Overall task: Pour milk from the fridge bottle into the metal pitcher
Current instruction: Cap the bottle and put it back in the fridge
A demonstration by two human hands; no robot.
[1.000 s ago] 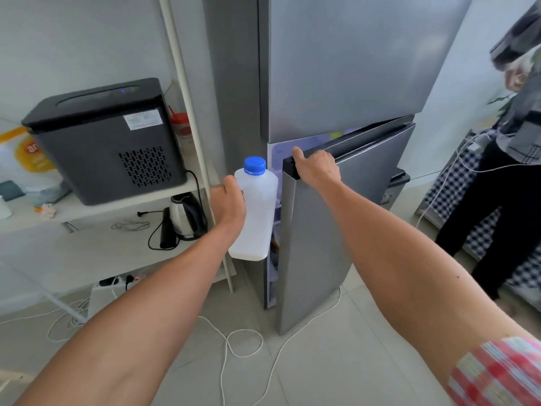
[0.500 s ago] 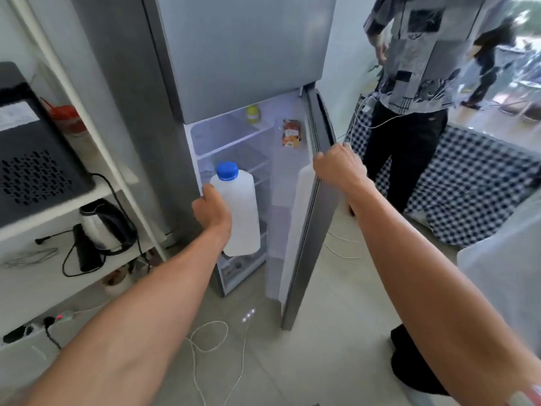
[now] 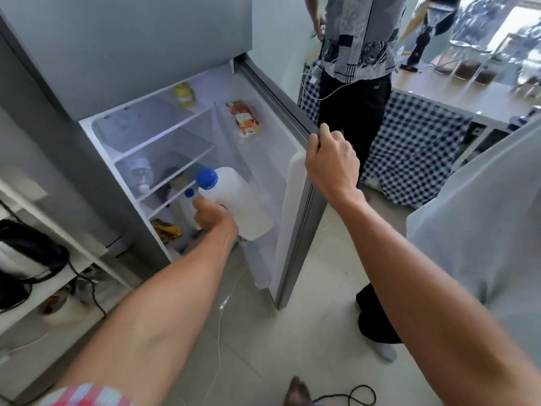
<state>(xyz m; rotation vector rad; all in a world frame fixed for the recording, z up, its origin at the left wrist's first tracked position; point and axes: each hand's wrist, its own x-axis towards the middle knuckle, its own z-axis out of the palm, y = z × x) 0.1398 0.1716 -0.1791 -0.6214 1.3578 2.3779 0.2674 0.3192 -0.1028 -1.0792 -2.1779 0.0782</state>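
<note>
The lower fridge door [image 3: 295, 200] stands open, swung to the right. The right hand [image 3: 332, 162] grips the door's upper edge, fingers curled over its top. The left hand [image 3: 215, 219] is wrapped around the body of the milk bottle [image 3: 237, 200], a white translucent plastic jug with a blue cap [image 3: 207, 178]. The bottle is tilted, cap toward the upper left, and is held in front of the open fridge compartment at the level of the lower shelves; whether it touches a shelf cannot be told. A second, smaller bottle with a blue cap [image 3: 188, 205] stands just behind the left hand inside the fridge. A yellow jar [image 3: 183, 95] sits on the top shelf, and an orange-labelled packet [image 3: 244, 118] lies against the right inner wall. An electric kettle [image 3: 27, 254] rests on the white shelf unit at the left. Another person in a patterned shirt [image 3: 360, 36] stands beyond the door, beside a checked cloth [image 3: 415, 148].
</note>
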